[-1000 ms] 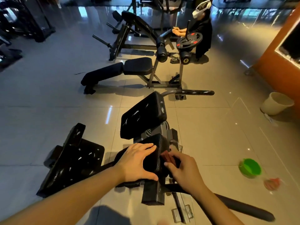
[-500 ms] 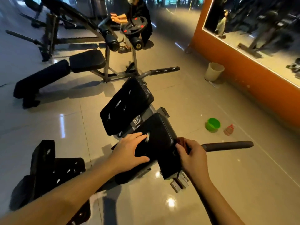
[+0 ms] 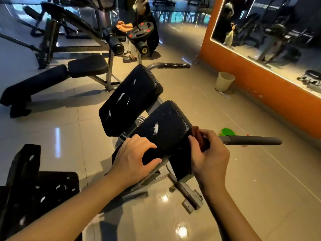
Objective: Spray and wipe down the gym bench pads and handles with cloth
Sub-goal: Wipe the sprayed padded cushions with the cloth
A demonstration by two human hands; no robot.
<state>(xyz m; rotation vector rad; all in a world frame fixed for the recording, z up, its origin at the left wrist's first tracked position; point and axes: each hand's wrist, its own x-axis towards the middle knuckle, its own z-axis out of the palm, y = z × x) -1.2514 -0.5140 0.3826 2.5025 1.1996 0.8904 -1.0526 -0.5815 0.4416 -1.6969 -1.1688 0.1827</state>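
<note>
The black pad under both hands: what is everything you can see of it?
The near pad is a rounded black rectangle, seemingly vinyl-covered, tilted on a grey metal frame. White streaks mark its top. A twin pad stands just beyond. The left hand holds its near corner; the right hand holds a reddish-brown cloth against its right edge.

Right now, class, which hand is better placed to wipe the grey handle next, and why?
Right, probably. The right hand holds the cloth at the pad's edge, close beside the handle's near end. The left hand grips the pad, without a cloth, farther from the handle.
</note>
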